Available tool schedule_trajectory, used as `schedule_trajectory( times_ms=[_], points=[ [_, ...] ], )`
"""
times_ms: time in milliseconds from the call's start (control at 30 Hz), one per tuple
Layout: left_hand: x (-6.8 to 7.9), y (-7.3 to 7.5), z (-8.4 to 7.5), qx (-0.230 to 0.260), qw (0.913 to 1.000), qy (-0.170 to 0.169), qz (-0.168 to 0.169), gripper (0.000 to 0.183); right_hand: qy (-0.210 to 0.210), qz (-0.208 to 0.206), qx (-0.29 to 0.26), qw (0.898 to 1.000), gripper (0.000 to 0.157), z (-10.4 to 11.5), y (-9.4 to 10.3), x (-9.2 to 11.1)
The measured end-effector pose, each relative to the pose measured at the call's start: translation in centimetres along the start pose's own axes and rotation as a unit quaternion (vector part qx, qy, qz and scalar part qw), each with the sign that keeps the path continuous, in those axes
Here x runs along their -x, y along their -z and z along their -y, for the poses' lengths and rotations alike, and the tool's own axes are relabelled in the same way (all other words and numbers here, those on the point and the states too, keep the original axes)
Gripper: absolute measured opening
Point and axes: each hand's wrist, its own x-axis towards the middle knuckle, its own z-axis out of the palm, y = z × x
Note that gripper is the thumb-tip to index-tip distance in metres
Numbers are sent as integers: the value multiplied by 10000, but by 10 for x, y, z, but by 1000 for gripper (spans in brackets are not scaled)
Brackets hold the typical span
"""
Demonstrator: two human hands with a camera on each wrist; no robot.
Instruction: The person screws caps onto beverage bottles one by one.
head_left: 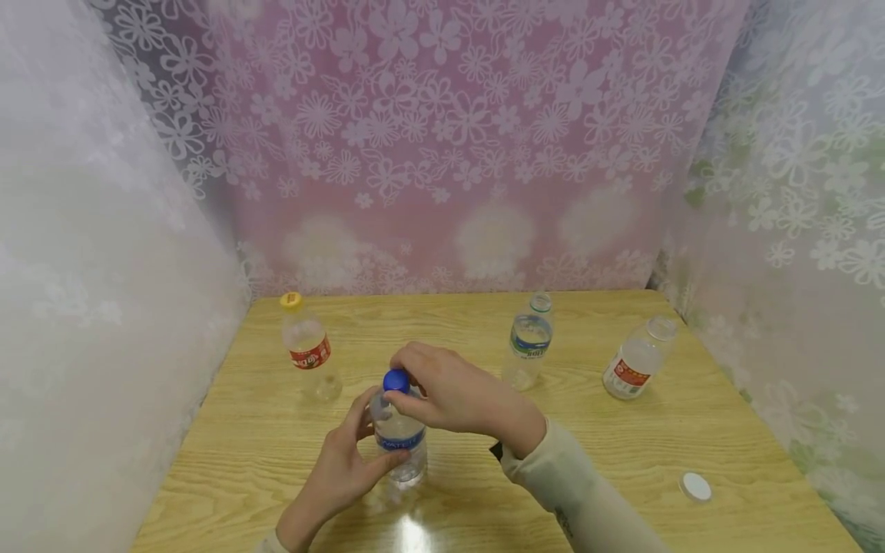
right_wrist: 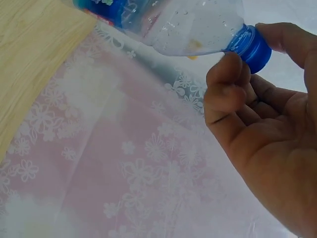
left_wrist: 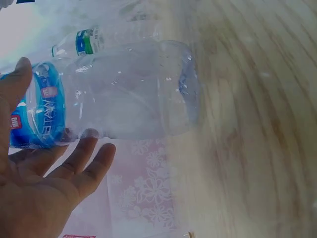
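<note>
A clear plastic water bottle (head_left: 408, 465) with a blue label stands upright near the front middle of the table. My left hand (head_left: 346, 459) holds it by the label, thumb on one side and fingers on the other. From the right, my right hand (head_left: 459, 393) pinches the blue cap (head_left: 396, 381) at the bottle's neck between thumb and fingers. The right wrist view shows the cap (right_wrist: 256, 54) sitting on the neck, with droplets inside the bottle (right_wrist: 198, 25). In the left wrist view the bottle's base (left_wrist: 183, 89) meets the wooden surface.
On the wooden table (head_left: 276, 476), a yellow-capped bottle (head_left: 311, 355) with a red label stands at left. Behind my right hand is an uncapped bottle (head_left: 531, 338). Farther right stands an uncapped red-labelled bottle (head_left: 632, 369); a white cap (head_left: 695, 487) lies nearer. Patterned curtains (head_left: 442, 153) surround the table.
</note>
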Motion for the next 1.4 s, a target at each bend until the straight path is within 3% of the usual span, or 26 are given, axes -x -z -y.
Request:
schedule_trajectory(
  times_ms=[167, 367, 533, 700, 833, 967, 1100, 1267, 1400],
  points=[
    [-1, -1, -2, -197, 9997, -31, -102, 95, 125, 46, 136, 9998, 21, 0, 0, -4],
    [-1, -1, -1, -289, 9994, -144, -127, 96, 237, -132, 909, 9955, 29, 1, -4, -7],
    [-1, -1, -1, -307, 9993, -173, -113, 93, 352, -855, 1381, 9861, 37, -3, -15, -11],
    [-1, -1, -2, -196, 9995, -229, -59, 93, 247, -1839, 1963, 9628, 51, -6, -28, -15],
    [-1, 0, -2, -187, 9996, -231, -13, 92, 180, -2196, 1945, 9558, 55, -8, -34, -13],
    [0, 2, -2, -196, 9997, -161, 61, 94, 359, -2027, 1583, 9657, 41, -13, -29, -4],
    [0, 3, -2, -193, 9998, -60, 95, 96, 557, -1568, 1294, 9775, 23, -17, -18, 2],
    [-1, 4, -1, -105, 9998, 36, 170, 95, 561, -898, 1257, 9864, 24, -16, -10, 2],
    [-2, 5, 0, -112, 9998, 60, 148, 95, 646, -694, 1277, 9873, 25, -15, -9, -1]
  ],
)
